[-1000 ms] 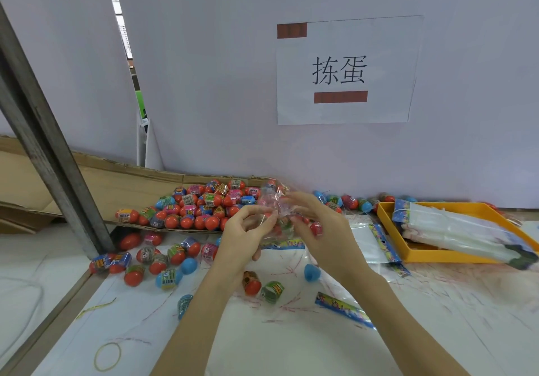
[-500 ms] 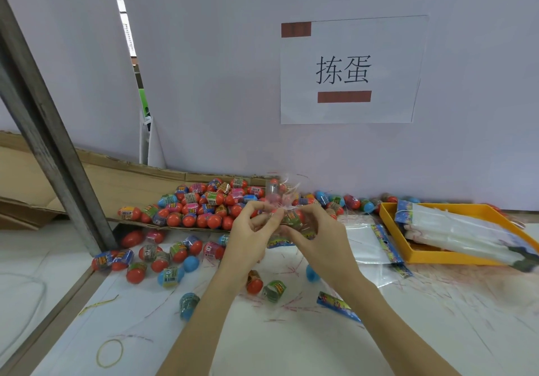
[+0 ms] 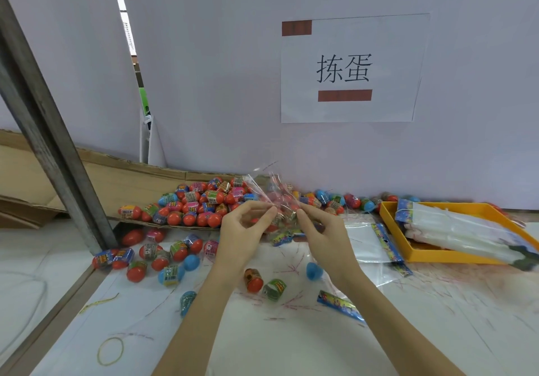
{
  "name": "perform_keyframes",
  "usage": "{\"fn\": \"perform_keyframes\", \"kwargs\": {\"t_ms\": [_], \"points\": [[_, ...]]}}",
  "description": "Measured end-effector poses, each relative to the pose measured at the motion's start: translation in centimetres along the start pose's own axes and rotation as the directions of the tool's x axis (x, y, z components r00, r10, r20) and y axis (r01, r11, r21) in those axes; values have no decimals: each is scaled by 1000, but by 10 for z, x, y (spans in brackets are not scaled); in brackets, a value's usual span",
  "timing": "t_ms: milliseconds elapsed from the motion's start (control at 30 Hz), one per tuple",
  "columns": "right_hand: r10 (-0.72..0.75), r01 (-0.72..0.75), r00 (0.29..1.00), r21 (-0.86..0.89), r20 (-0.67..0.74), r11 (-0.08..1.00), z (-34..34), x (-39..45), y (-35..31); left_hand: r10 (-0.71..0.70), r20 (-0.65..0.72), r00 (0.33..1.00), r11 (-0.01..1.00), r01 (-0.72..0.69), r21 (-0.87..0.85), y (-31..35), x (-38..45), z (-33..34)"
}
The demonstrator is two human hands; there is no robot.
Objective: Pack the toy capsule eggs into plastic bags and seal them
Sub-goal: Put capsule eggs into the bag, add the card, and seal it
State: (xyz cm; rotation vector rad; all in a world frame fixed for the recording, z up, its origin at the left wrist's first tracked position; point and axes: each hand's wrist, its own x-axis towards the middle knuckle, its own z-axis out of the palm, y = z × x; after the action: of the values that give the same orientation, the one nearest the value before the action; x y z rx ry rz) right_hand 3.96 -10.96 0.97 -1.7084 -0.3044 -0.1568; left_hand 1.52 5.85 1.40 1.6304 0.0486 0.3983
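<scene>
At a white paper-covered worktable (image 3: 291, 346) scrawled with red pen marks, I watch a packing job at its touchiest point, the bag raised and not yet sealed. Far left, the heap of red, blue and pink plastic capsule eggs (image 3: 201, 203) sits on a flat sheet of brown cardboard (image 3: 87, 180) and spills toward the near edge; any knock from a forearm could, I judge, send loose ones rolling off the left side. At right, the shallow orange plastic tray (image 3: 437, 256) holds a bundle of folded clear bags (image 3: 460, 227), and a flat empty clear bag with a printed header (image 3: 376, 244) lies just beside it. Centre frame, held above the table, the small clear plastic bag with eggs inside (image 3: 280, 200) is pinched at its neck by the left hand (image 3: 242, 235), thumb and forefinger closed on the film, other fingers loosely curled, and by the right hand (image 3: 323, 235), which grips it the same way from the other side. The film is thin and slick; a slipped pinch would probably drop the eggs back among the strays, such as the red egg with a dark label (image 3: 253, 280) and green-wrapped egg (image 3: 274, 289) below. I cannot tell how many eggs are inside. A yellow rubber band (image 3: 110, 351) lies well apart at near left, a long reach if it is the closure.
</scene>
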Motion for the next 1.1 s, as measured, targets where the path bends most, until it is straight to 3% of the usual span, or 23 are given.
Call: {"fn": "perform_keyframes", "kwargs": {"t_ms": [167, 300, 400, 500, 633, 700, 800, 833, 933, 1000, 1100], "points": [[178, -166, 984, 261, -21, 951, -8, 2, -1, -52, 1, 999, 997, 52, -51, 1, -1, 2], [233, -209, 971, 305, -46, 929, -6, 1, -1, -70, 16, 997, 993, 72, -92, 2, -3, 2], [186, -169, 981, 216, -58, 962, -5, 2, 1, -67, 36, 997, 994, 70, -87, 2, -3, 4], [118, -119, 993, 110, 14, 987, -2, 1, 0, -33, 15, 999, 997, 34, -73, 1, -2, 2], [80, -81, 995, 3, 66, 997, 4, -3, 0, 60, -32, 998, 997, -58, 55, -3, 0, 1], [71, -69, 997, -49, 40, 996, 5, -4, 1, 143, -71, 987, 972, -127, 197, -2, -2, 2], [27, -26, 999, -47, 25, 999, 5, -5, 1, 288, -79, 954, 851, -217, 478, -5, -2, 1], [13, -12, 999, -36, 36, 999, 4, -5, 1, 278, -62, 959, 861, -220, 458, -5, -3, 1], [-42, 55, 983, -71, 176, 996, 2, -3, -3, 159, 4, 987, 972, -158, 176, -4, -2, 3], [-60, 75, 969, -53, 240, 996, 0, -2, -4, 148, 7, 989, 982, -148, 116, -5, -1, 1], [-105, 114, 992, -133, 74, 984, -10, 2, -1, 175, -82, 981, 967, -156, 203, -7, 2, -4]]}}
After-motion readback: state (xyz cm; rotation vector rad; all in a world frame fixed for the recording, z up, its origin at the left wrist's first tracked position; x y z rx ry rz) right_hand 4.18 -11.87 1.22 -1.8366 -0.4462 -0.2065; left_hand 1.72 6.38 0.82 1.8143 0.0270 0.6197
